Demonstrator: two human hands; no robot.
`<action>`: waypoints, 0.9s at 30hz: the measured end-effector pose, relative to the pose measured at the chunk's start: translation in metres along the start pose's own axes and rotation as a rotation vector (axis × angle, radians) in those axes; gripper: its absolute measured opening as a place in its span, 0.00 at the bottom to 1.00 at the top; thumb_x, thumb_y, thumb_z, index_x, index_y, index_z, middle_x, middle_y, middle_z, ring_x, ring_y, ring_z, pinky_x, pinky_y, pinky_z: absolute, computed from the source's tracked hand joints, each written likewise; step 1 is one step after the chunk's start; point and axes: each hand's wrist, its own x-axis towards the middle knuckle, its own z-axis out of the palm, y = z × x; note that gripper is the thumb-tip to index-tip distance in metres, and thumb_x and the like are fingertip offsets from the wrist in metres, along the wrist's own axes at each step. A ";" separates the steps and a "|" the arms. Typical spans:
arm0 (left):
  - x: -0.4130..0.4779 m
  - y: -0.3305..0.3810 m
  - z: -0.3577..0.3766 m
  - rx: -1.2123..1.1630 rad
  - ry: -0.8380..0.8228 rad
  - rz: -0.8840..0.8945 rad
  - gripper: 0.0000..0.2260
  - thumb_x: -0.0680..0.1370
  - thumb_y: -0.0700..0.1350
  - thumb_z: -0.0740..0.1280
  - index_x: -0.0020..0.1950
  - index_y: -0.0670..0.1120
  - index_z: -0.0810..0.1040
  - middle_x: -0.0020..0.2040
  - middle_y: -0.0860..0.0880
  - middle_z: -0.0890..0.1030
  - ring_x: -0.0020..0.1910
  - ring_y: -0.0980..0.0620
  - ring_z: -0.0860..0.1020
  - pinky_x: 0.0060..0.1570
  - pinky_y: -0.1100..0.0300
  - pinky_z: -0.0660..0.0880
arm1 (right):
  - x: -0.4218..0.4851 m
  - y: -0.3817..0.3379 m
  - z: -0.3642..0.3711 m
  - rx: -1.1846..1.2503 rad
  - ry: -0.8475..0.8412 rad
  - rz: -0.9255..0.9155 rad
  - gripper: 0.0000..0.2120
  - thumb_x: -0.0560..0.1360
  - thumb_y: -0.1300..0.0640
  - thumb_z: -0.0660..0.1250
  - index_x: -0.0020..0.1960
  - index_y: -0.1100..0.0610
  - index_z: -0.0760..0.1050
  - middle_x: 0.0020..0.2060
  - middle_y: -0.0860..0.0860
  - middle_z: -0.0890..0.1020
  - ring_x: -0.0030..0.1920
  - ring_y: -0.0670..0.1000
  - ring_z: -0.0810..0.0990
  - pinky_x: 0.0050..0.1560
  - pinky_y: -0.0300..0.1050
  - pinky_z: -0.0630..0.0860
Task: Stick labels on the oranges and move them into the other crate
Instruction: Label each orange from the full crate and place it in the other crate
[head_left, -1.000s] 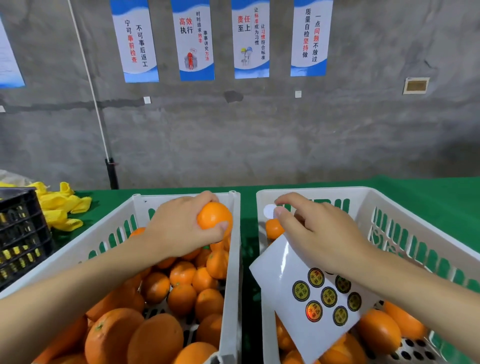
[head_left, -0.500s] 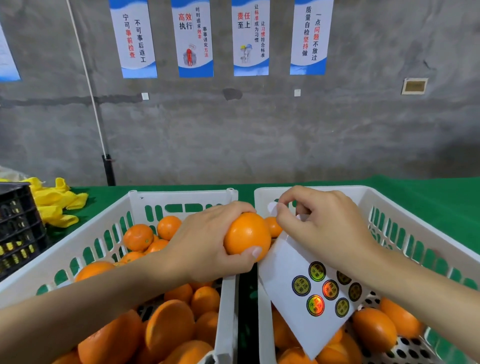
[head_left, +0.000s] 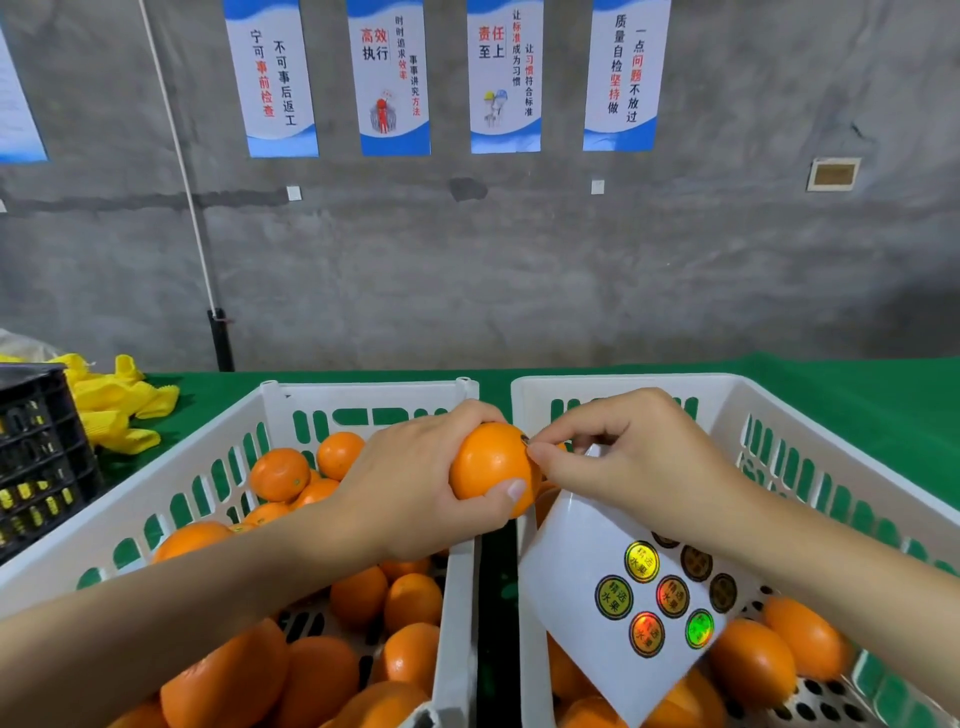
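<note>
The left hand grips the orange, the right hand pinches a label onto it; hurried pressing may crease it.

One orange is sitting in the grip of the left hand, held over the near edges of both crates. The fingertips of the right hand are touching its upper right side, where a small dark sliver is showing. The white label sheet is hanging tilted under that hand, over the white right crate, and is carrying round shiny labels in yellow, red, green and dark tones. Many oranges are lying piled in the white left crate. A few more are lying in the right one.
</note>
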 end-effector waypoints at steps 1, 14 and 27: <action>0.000 0.000 0.000 -0.004 -0.001 -0.003 0.27 0.67 0.74 0.54 0.64 0.66 0.64 0.48 0.65 0.73 0.42 0.60 0.74 0.39 0.72 0.64 | 0.000 0.000 -0.001 0.016 -0.010 -0.002 0.08 0.70 0.46 0.69 0.44 0.44 0.86 0.36 0.41 0.85 0.39 0.46 0.81 0.42 0.51 0.79; 0.000 0.000 -0.002 0.021 0.001 0.019 0.28 0.67 0.75 0.53 0.64 0.66 0.63 0.49 0.65 0.74 0.43 0.60 0.74 0.40 0.72 0.64 | 0.002 -0.008 -0.011 0.221 -0.093 0.039 0.16 0.73 0.55 0.61 0.46 0.38 0.83 0.43 0.38 0.85 0.47 0.39 0.82 0.45 0.32 0.77; 0.001 -0.003 0.000 0.026 -0.003 -0.009 0.28 0.67 0.76 0.51 0.64 0.67 0.62 0.47 0.65 0.72 0.38 0.64 0.72 0.38 0.73 0.61 | 0.003 -0.003 -0.008 0.220 -0.123 0.120 0.17 0.69 0.53 0.57 0.42 0.43 0.85 0.42 0.42 0.86 0.45 0.43 0.83 0.47 0.41 0.80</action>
